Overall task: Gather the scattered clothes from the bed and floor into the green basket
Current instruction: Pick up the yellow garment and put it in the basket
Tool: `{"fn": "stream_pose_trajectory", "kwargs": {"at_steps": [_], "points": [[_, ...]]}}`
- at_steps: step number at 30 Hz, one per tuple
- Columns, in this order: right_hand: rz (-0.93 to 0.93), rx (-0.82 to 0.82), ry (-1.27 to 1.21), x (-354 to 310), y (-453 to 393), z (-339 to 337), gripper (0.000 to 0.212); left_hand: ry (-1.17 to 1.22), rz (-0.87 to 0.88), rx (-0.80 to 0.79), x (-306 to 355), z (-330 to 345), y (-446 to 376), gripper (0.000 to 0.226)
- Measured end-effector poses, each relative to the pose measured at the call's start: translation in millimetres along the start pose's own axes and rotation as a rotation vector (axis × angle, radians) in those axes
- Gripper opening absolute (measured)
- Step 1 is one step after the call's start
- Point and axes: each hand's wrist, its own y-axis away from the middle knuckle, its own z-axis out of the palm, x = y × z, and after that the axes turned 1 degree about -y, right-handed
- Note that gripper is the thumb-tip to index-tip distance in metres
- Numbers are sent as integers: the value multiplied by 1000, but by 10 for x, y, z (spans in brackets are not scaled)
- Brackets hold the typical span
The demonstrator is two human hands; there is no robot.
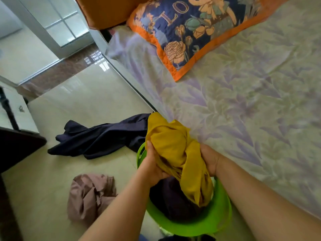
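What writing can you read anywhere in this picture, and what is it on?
"LO" in large tan letters on the floral pillow lying on the bed; the word runs off behind the pillow's printed pattern, so the rest cannot be read.
No other text shows: none on the yellow cloth, the green basket or the clothes on the floor.
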Motion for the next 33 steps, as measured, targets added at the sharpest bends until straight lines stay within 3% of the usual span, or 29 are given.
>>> {"fn": "stream_pose_trajectory", "kwargs": {"at_steps": [1, 4, 7, 10, 13, 18, 21, 24, 33], "points": [[65, -12, 83, 75, 15, -21, 27, 8, 43, 10, -43, -1, 14, 74], [200, -76, 220, 240, 106, -40, 54, -159, 175, 87, -172, -62, 16, 43], [260, -114, 290, 321, 73, -79, 48, -364, 137, 31, -276, -159, 7, 20], [233, -64, 289, 425, -51, -177, 34, -372, 52, 67, -392, -247, -2, 29], [192, 60, 345, 540, -149, -326, 37, -361, -21, 129, -539, -270, -24, 32], [15, 247, 304, 615, -364, -470, 46, -105, -45, 155, -599, -230, -192, 41], [-113, 468, 527, 667, -534, -626, 48, -48, -100, 162, -703, -234, -347, 67], [-88, 616, 678, 678, -508, -714, 43, -207, -53, 390, -821, -256, -463, 71], [-39, 463, 893, 581, -241, -644, 44, -310, 0, 447, -844, -29, -360, 71]]}}
